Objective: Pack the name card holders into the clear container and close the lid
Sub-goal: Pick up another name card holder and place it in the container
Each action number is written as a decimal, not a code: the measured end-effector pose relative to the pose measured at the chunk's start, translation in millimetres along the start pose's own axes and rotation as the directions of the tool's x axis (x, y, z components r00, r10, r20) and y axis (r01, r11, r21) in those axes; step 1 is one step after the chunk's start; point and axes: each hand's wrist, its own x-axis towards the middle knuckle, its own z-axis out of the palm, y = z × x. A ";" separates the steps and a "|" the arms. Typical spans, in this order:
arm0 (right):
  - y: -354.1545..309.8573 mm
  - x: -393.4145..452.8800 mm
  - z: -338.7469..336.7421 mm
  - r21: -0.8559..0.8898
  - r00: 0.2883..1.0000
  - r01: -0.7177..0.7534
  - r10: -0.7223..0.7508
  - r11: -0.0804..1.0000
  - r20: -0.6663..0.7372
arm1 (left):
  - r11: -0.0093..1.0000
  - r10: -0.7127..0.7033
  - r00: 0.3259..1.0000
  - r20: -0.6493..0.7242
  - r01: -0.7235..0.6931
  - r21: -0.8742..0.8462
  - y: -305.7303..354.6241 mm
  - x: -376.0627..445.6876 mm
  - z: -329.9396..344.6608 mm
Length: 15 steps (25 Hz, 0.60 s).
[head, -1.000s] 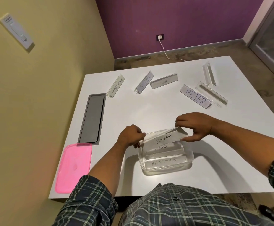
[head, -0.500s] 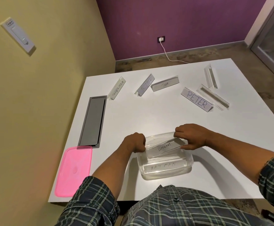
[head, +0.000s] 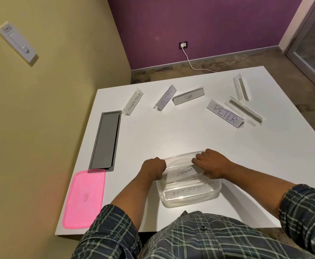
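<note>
**A:** Entry, as I read the head view. My left hand point(head: 153, 168) and right hand point(head: 211, 165) each have fingers curled round one end of the ELEPHANT holder point(head: 184, 172), holding it level inside the clear container point(head: 190, 197), towards the wall farthest from me. The BATMAN holder point(head: 187, 191) already lies in there, on the near side of both hands.

**B:** What do I flag as the risk?

**A:** Fit, mainly. The holder looks about as long as the container, and my knuckles sit right at the rim. If I let go unevenly, one end could ride up on the wall and leave the piece tilted, which would later stop the lid seating. Pressing down to force it could also skid the light container across the worktop point(head: 171, 139).

**B:** And the rest?

**A:** Six more wait well beyond my hands: SUPERMAN holder point(head: 133, 104), one with writing I cannot read point(head: 165, 98), TIGER holder point(head: 188, 96), PETER holder point(head: 225, 114) and two blank holders point(head: 243, 111) point(head: 240, 86). I judge space may run short; loose stacking would leave them proud of the rim.

**B:** Lid?

**A:** The pink lid point(head: 84, 199) lies far out past my left hand, at the worktop edge; a careless elbow could knock it off
</note>
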 end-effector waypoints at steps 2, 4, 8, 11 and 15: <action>-5.0 3.1 6.1 -0.053 1.000 0.000 0.000 0.999 0.007 | 1.000 -0.012 1.000 -0.021 0.012 0.004 1.3 -1.2 3.2; -8.7 5.9 9.8 -0.081 1.000 0.002 -0.001 0.997 0.016 | 1.000 -0.026 0.999 -0.043 0.027 0.003 2.7 -2.2 6.4; -12.0 8.4 11.7 -0.130 0.999 -0.046 0.047 0.990 0.004 | 0.998 -0.042 0.994 -0.098 0.046 0.035 6.6 -2.0 11.6; -14.7 5.3 13.6 -0.160 0.998 -0.070 0.070 0.985 -0.004 | 0.997 -0.042 0.991 -0.123 0.050 0.062 9.2 -1.4 15.4; -14.1 0.8 14.2 -0.195 0.998 -0.053 0.044 0.979 -0.049 | 0.993 -0.024 0.990 -0.141 0.039 0.109 11.4 -0.6 15.8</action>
